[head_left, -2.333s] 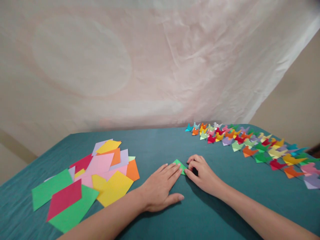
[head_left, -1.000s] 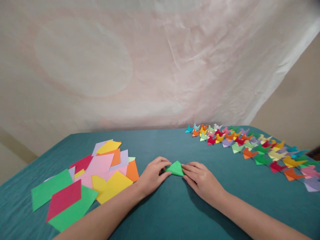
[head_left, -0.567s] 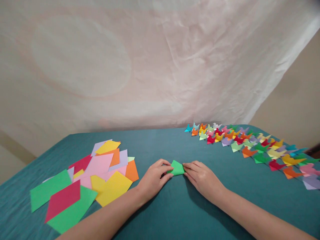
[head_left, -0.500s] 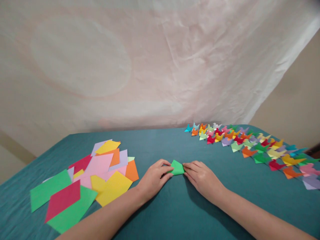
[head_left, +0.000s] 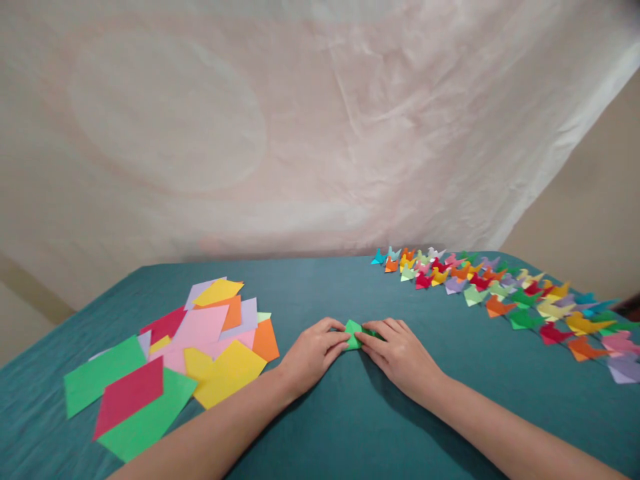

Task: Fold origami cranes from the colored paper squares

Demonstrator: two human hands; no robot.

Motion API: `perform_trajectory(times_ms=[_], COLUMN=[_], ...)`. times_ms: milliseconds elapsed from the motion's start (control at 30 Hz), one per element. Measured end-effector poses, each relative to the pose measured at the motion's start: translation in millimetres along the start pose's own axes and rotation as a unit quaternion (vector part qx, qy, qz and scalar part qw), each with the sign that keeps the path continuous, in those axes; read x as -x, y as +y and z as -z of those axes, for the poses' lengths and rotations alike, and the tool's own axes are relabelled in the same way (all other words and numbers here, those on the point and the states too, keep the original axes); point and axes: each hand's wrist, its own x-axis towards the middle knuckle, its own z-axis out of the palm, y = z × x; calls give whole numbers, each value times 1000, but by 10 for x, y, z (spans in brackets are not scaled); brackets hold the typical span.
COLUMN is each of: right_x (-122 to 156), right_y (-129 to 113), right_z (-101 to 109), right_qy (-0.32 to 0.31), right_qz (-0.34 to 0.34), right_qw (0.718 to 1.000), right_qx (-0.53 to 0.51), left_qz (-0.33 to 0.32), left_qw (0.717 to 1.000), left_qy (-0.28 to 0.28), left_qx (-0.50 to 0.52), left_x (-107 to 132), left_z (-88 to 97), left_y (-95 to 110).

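A small folded piece of green origami paper (head_left: pixel 353 331) lies on the teal cloth between my two hands. My left hand (head_left: pixel 316 350) is closed on its left edge, thumb and fingertips pinching it. My right hand (head_left: pixel 400 347) grips the other side, its fingers lying over the paper and covering part of it. A bit of darker green shows just behind the right fingers. The exact folds under my fingertips are hidden.
Loose coloured paper sheets (head_left: pixel 200 330) overlap on the left, beside my left forearm. Several folded paper birds (head_left: pixel 500 287) stand in rows at the right. The teal tablecloth (head_left: pixel 310 287) covers the table, and a pale cloth sheet (head_left: pixel 300 133) hangs behind.
My right fingers have moved left over the green paper, folding its right part over, so less of its flat face shows. My left hand keeps its hold. The view has shifted slightly.
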Motion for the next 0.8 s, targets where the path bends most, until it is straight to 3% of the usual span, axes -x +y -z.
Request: perform_trajectory(times_ms=[267, 500, 633, 800], right_x=[25, -66, -102, -95], right_y=[69, 103, 108, 131], right_z=[-84, -49, -41, -96], right_qy=[33, 26, 34, 28], right_qz=[-40, -124, -181, -204], right_qw=[988, 948, 928, 921], right_qx=[-148, -292, -325, -331], left_qz=[31, 25, 15, 9], left_qw=[999, 998, 998, 998], left_qy=[9, -4, -9, -14], left_qx=[32, 50, 58, 62], left_x=[25, 11, 1, 0], left_z=[56, 102, 104, 107], left_y=[12, 12, 2, 5])
